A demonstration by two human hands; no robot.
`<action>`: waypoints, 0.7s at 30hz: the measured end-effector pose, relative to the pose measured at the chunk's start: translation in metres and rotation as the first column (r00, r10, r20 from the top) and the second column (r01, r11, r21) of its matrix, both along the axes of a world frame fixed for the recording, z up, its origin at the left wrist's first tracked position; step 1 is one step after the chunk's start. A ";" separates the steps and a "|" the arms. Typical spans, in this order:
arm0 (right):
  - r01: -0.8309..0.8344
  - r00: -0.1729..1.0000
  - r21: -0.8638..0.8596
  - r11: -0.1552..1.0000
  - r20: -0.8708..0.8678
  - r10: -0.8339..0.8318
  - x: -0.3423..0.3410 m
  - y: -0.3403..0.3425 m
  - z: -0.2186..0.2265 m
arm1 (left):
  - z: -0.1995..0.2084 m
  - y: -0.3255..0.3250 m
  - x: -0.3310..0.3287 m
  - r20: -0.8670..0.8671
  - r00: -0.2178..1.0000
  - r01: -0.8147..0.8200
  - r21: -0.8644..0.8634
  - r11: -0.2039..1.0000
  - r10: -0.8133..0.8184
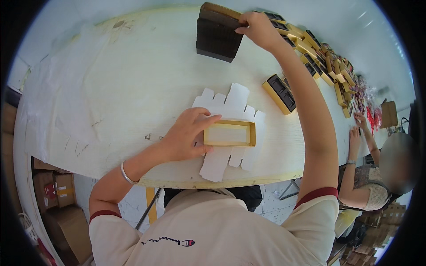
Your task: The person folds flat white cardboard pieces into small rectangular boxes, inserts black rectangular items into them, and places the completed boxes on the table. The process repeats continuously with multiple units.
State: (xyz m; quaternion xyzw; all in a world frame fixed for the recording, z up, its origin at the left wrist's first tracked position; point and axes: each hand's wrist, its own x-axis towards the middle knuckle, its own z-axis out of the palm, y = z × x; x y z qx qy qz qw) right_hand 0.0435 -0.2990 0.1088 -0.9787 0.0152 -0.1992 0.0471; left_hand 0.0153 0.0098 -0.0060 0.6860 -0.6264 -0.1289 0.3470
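Note:
My left hand (188, 134) rests on the left end of a small gold open box tray (230, 133), which lies on a flat white die-cut cardboard blank (230, 108) near the table's front edge. My right hand (257, 27) reaches far across the table and grips the top of a stack of dark brown inserts (217, 33) standing at the far side. A silver bangle is on my left wrist.
A white worn table (124, 88) fills the view. A gold box with dark inserts (279, 93) lies right of the blank. Several more gold boxes (324, 66) run along the right edge. Another person (377, 177) sits at the right. Cardboard cartons (57, 190) stand below left.

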 end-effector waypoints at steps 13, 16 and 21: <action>0.287 0.920 0.852 0.438 -0.373 0.121 -0.186 0.067 -0.026 | 0.009 -0.004 0.006 -0.039 0.996 -0.075 0.059 0.995 0.077; 0.527 0.801 0.765 0.371 -0.593 0.085 -0.202 0.073 -0.053 | 0.013 -0.004 0.003 -0.015 0.996 -0.084 0.087 0.993 0.086; 0.439 0.857 0.661 0.608 -0.512 -0.061 -0.190 0.090 -0.070 | 0.020 -0.003 -0.004 -0.102 0.993 -0.054 0.103 0.993 0.065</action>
